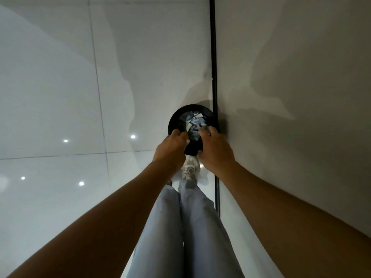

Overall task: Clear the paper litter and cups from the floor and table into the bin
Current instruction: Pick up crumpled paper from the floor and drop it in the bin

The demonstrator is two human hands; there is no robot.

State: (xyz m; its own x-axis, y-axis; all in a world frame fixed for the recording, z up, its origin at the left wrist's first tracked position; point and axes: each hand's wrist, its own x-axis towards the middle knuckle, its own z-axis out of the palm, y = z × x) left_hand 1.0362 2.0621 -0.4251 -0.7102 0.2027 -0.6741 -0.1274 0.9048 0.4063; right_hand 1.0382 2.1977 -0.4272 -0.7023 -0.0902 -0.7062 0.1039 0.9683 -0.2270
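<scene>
A person in pale trousers (180, 233) and white trainers (189, 167) stood over a round black bin (174, 117) set on the glossy tiled floor (60, 97), hard against the wall (291, 77) and its dark vertical strip (213, 57). Both arms reached down to the bin's near rim. The left hand (170, 147) had its fingers curled over the rim's near left edge; the right hand (215, 149) had its fingers curled at the near right edge, apparently gripping dark material, perhaps a liner (193, 147), bunched between the two hands, though how tightly could not be told. Inside the bin lay crumpled paper litter (194, 122), pale blue and white, filling it towards the top. Such paper looked light, soft and easily squashed, best pressed down or gathered with the liner's edge. Beyond the bin, the floor showed only ceiling-light reflections. The wall just beside the bin left little room on its right side.
</scene>
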